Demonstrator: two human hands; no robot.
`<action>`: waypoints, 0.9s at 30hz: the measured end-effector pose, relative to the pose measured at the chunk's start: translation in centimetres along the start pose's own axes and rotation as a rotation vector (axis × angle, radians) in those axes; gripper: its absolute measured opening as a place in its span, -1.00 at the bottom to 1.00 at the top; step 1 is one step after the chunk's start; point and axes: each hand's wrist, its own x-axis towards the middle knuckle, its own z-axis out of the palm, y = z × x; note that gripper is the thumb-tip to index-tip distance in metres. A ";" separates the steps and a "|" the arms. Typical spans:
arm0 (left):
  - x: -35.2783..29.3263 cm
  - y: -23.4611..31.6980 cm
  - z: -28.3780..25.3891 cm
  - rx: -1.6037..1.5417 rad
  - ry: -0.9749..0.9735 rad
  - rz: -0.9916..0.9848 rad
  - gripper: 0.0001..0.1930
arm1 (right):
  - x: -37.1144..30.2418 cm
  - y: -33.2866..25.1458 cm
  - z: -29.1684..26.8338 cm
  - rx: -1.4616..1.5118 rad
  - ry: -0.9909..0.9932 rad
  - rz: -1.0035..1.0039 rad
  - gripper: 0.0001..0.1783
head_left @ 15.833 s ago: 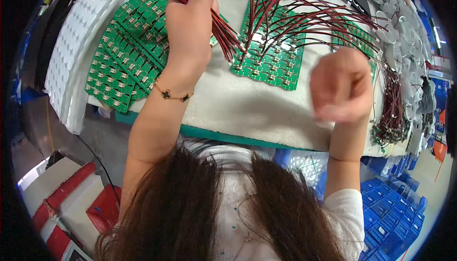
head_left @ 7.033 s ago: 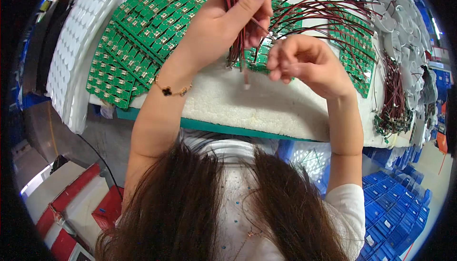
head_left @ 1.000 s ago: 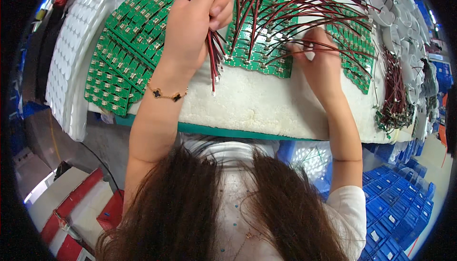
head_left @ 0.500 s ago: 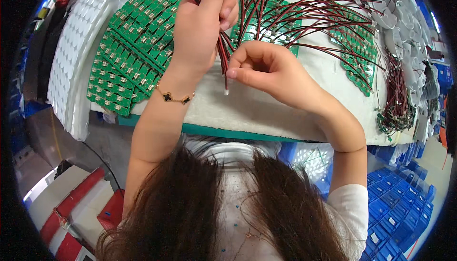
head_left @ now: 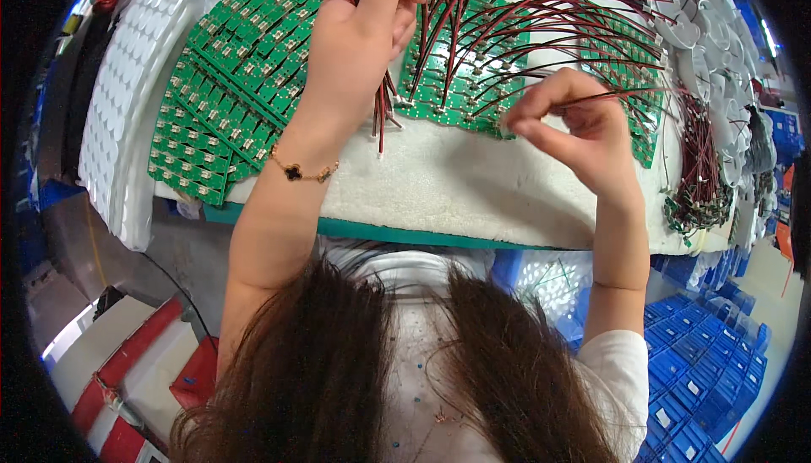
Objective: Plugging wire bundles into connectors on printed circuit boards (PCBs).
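My left hand (head_left: 355, 49) is closed round a bundle of thin red-and-black wires (head_left: 383, 112). Their ends, with small white connectors, hang below my fist. My right hand (head_left: 583, 129) pinches the end of a single red-and-black wire (head_left: 621, 94) at the lower right corner of a green circuit board panel (head_left: 452, 112). That wire trails off to the right past my knuckles; its tip is hidden by my fingers. Several more wires (head_left: 498, 40) arc from the panel toward the right.
More green board panels (head_left: 245, 66) lie overlapped at the left, and another (head_left: 638, 66) lies at the right. White round pieces (head_left: 135, 83) are stacked on the far left. A pile of wired boards (head_left: 701, 176) sits at the table's right end, with blue bins (head_left: 701, 370) below.
My right hand has moved right, away from the bundle to the panel's corner, with a wire now trailing from it. My left hand still grips the bundle in nearly the same place.
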 end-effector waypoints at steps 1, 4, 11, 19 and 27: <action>0.0 0.0 0.1 0.012 0.007 -0.001 -0.59 | -0.2 0.7 -0.1 -0.406 0.127 0.004 -0.84; 0.1 -0.1 0.1 0.013 0.023 -0.010 -0.60 | -0.5 2.4 -0.1 -0.524 0.291 0.038 -0.81; 0.2 -0.3 0.0 0.001 0.025 0.003 -0.60 | -0.5 3.6 -0.6 -0.589 0.260 0.025 -0.83; 0.2 -0.3 -0.1 0.023 0.008 0.012 -0.62 | 0.2 2.7 0.0 -0.755 0.261 0.112 -0.86; 0.2 -0.5 0.0 0.006 0.005 0.019 -0.63 | -0.9 4.9 0.4 -0.916 0.343 -0.001 -0.82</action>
